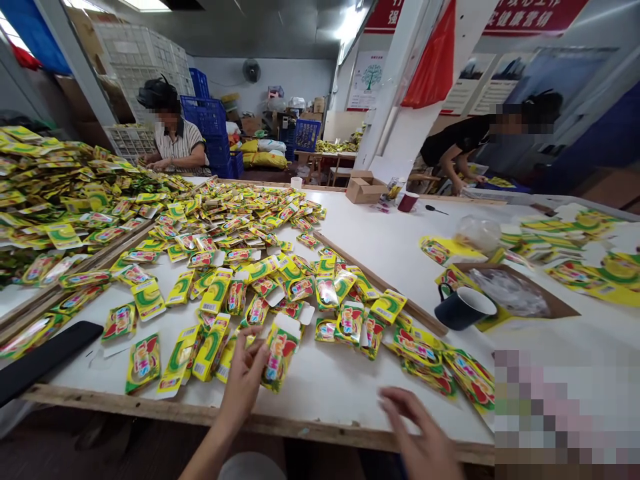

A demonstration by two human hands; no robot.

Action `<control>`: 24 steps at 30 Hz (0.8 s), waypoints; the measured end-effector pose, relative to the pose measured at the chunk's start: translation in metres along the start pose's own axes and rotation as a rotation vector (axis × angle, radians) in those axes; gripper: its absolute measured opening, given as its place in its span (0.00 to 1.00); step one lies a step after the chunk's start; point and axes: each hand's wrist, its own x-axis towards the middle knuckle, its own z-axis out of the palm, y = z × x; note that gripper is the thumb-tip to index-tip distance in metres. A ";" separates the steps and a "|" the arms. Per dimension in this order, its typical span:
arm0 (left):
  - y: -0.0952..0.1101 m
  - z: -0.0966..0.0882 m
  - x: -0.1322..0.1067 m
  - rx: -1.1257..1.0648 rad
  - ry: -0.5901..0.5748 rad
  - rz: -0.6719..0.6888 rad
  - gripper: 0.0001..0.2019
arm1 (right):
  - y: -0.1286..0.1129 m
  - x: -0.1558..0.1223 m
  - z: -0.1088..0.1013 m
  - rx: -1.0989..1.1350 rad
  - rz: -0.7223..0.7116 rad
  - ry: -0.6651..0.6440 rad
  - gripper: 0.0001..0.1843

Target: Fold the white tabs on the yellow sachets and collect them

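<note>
My left hand (246,367) has its thumb and fingers closed on the edge of a small yellow and green carton (281,357). This carton is upright but tilted, with a white flap open at its top. My right hand (420,430) is over the front edge of the table, apart from the carton; it is blurred, its fingers are apart and nothing shows in them. Around my left hand lie many like cartons, among them a yellow carton (213,347) and another carton (143,362). Nearest my right hand is a row of flat cartons (425,360).
Wooden strips (380,283) divide the white table (330,393). A large heap of cartons (45,173) rises at left. A dark mug (463,308) stands at right by an open box (535,293). One person (183,143) sits across; another person (455,147) bends at right.
</note>
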 end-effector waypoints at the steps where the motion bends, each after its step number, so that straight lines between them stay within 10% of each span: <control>1: -0.002 0.005 -0.008 -0.075 -0.046 -0.026 0.20 | -0.011 0.003 0.028 0.138 -0.010 -0.066 0.17; 6: -0.015 0.020 -0.030 -0.043 -0.174 -0.007 0.20 | -0.044 0.009 0.109 0.504 -0.081 -0.130 0.14; 14: -0.031 -0.003 -0.013 0.297 -0.369 0.060 0.14 | -0.050 0.002 0.097 0.346 -0.194 -0.172 0.07; 24: -0.032 0.005 -0.004 0.235 -0.234 0.119 0.17 | -0.052 0.008 0.117 0.398 -0.229 -0.094 0.12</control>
